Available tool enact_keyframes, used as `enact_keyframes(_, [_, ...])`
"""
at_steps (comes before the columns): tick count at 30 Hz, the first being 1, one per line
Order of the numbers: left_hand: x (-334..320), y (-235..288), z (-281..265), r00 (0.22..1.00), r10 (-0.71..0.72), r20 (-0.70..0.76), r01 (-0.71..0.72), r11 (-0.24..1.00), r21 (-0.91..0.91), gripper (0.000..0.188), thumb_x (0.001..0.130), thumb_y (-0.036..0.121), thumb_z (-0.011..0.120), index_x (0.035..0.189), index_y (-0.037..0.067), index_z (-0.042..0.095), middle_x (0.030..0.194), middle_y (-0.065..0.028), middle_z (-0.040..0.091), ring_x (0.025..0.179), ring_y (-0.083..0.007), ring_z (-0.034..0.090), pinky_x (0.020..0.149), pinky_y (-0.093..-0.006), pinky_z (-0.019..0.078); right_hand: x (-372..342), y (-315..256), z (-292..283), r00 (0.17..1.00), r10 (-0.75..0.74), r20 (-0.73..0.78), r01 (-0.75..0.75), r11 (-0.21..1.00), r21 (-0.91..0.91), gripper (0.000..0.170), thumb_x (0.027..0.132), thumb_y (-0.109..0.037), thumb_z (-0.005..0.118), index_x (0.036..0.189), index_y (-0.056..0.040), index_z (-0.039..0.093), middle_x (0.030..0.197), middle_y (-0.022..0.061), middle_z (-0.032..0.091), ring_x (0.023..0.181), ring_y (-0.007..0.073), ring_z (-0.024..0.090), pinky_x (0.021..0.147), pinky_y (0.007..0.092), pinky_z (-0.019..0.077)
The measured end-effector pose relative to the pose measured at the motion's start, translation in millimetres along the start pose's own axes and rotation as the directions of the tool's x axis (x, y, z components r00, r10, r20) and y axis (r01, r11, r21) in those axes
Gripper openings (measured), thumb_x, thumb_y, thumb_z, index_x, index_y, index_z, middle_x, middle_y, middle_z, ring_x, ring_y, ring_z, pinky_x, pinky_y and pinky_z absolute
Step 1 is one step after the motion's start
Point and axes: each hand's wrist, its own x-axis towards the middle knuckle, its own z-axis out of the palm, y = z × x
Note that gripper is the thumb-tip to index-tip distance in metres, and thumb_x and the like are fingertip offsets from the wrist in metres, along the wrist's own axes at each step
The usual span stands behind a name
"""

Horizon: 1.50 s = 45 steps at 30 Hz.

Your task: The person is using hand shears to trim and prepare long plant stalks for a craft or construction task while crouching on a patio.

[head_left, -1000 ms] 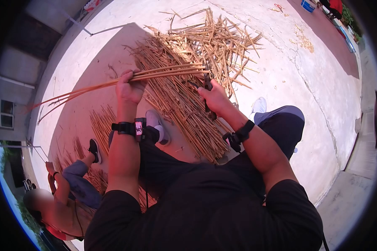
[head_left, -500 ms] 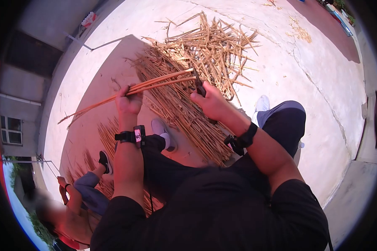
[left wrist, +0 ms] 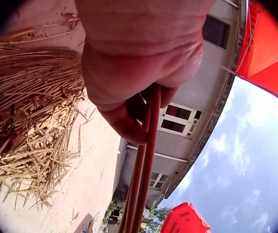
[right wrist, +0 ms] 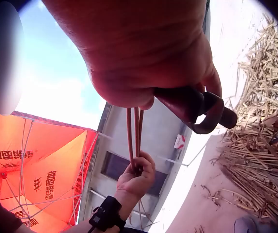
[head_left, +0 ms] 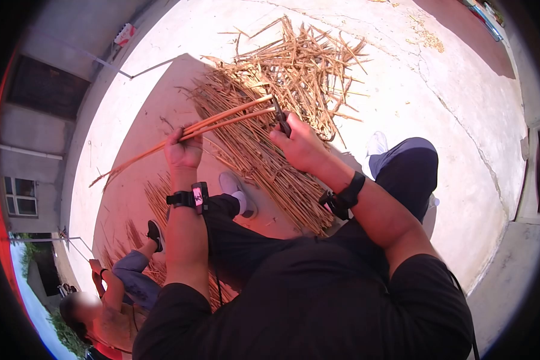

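Observation:
My left hand (head_left: 183, 150) grips several long thin tan stalks (head_left: 240, 108), its fingers curled round them partway along. They slant up to the right, and their far ends trail off to the lower left. In the left wrist view the stalks (left wrist: 140, 194) run out below the curled fingers. My right hand (head_left: 303, 144) holds dark-handled pruning shears (head_left: 281, 122), with the blades right at the stalks' upper ends. Most of the shears' handles (right wrist: 190, 103) hide under the palm in the right wrist view.
On the concrete before me lies a bundle of long stalks (head_left: 276, 174), with a loose heap of short pieces (head_left: 318, 66) beyond it. Another person (head_left: 111, 288) sits at the lower left beside more stalks (head_left: 156, 195). A red canopy (right wrist: 42, 165) stands overhead.
Both hands have come a little closer together. The stalks slope more steeply, their upper ends now farther left, and the shears have shifted left with them. The head view has shifted slightly.

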Motion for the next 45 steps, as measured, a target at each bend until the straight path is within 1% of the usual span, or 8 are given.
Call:
enact_keyframes(2, [-2,0,1,1.000,0.003,0.020,-0.003,1.000,-0.006,0.016,0.088,0.009,0.057,0.097,-0.002,0.065,0.104,-0.0184,0.070,0.106,-0.0399,0.067,0.086,-0.0505,0.0586,1,5,1,0.999,0.033,0.041,-0.034,0.999,0.011,0.036,0.092,-0.027,0.068,0.106,0.0030,0.053,0.096,0.0256,0.066,0.094,0.0437,0.065,0.082,0.0509,0.0499])
enact_keyframes(5, [-1,2,-4,0.998,-0.001,0.057,0.002,1.000,-0.016,0.017,0.087,0.009,0.058,0.096,-0.002,0.067,0.104,-0.0185,0.071,0.107,-0.0400,0.067,0.086,-0.0502,0.0589,-1,-2,-3,0.999,0.007,0.038,-0.002,0.991,-0.136,0.037,0.092,-0.026,0.068,0.109,0.0028,0.052,0.097,0.0258,0.066,0.095,0.0450,0.065,0.083,0.0525,0.0497])
enact_keyframes(8, [-3,3,-4,0.996,-0.013,0.090,0.014,1.000,-0.013,0.018,0.086,0.008,0.058,0.097,-0.003,0.068,0.104,-0.0182,0.071,0.108,-0.0399,0.067,0.087,-0.0501,0.0591,-6,-3,1,0.972,-0.207,-0.113,0.175,0.955,-0.241,0.038,0.093,-0.026,0.068,0.113,0.0027,0.052,0.104,0.0262,0.066,0.097,0.0454,0.064,0.084,0.0529,0.0496])
enact_keyframes(15, [-1,4,-9,0.995,-0.041,0.093,0.045,0.998,-0.036,0.018,0.085,0.006,0.059,0.098,-0.004,0.067,0.106,-0.0183,0.072,0.107,-0.0398,0.067,0.090,-0.0520,0.0590,-7,-12,-6,0.996,-0.078,0.035,0.084,0.979,-0.186,0.044,0.092,-0.024,0.068,0.123,0.0021,0.050,0.112,0.0253,0.062,0.102,0.0445,0.061,0.088,0.0525,0.0491])
enact_keyframes(17, [-3,4,-9,0.991,-0.041,0.131,0.047,0.998,-0.037,0.018,0.085,0.005,0.059,0.097,-0.004,0.067,0.105,-0.0182,0.072,0.107,-0.0397,0.067,0.091,-0.0525,0.0589,-8,-4,-2,0.971,-0.234,-0.045,0.215,0.942,-0.257,0.044,0.091,-0.023,0.069,0.124,0.0010,0.050,0.109,0.0242,0.062,0.102,0.0436,0.062,0.087,0.0519,0.0495])
enact_keyframes(27, [-7,2,-8,0.989,-0.059,0.134,0.067,0.996,-0.058,0.012,0.084,0.003,0.060,0.092,-0.001,0.067,0.101,-0.0170,0.071,0.107,-0.0397,0.067,0.091,-0.0539,0.0593,-11,-3,-3,0.970,-0.231,-0.077,0.208,0.950,-0.235,0.047,0.092,-0.024,0.068,0.127,0.0016,0.049,0.108,0.0248,0.062,0.102,0.0445,0.062,0.087,0.0524,0.0503])
enact_keyframes(35, [-12,-3,-2,0.978,-0.026,0.209,0.033,0.999,-0.032,0.012,0.082,-0.001,0.060,0.089,0.007,0.066,0.102,-0.0165,0.072,0.112,-0.0432,0.065,0.090,-0.0551,0.0593,-3,4,0,0.996,0.088,-0.020,-0.089,0.995,-0.033,0.038,0.093,-0.030,0.067,0.104,0.0036,0.051,0.090,0.0277,0.065,0.092,0.0462,0.064,0.082,0.0526,0.0493])
enact_keyframes(45, [-21,-6,7,0.974,0.060,0.219,-0.073,0.996,0.054,0.017,0.080,-0.004,0.059,0.089,0.008,0.065,0.101,-0.0167,0.071,0.112,-0.0453,0.065,0.093,-0.0577,0.0576,9,42,13,0.985,0.174,-0.007,-0.173,0.984,0.038,0.035,0.092,-0.030,0.068,0.092,0.0012,0.051,0.075,0.0208,0.062,0.072,0.0391,0.062,0.067,0.0477,0.0485])
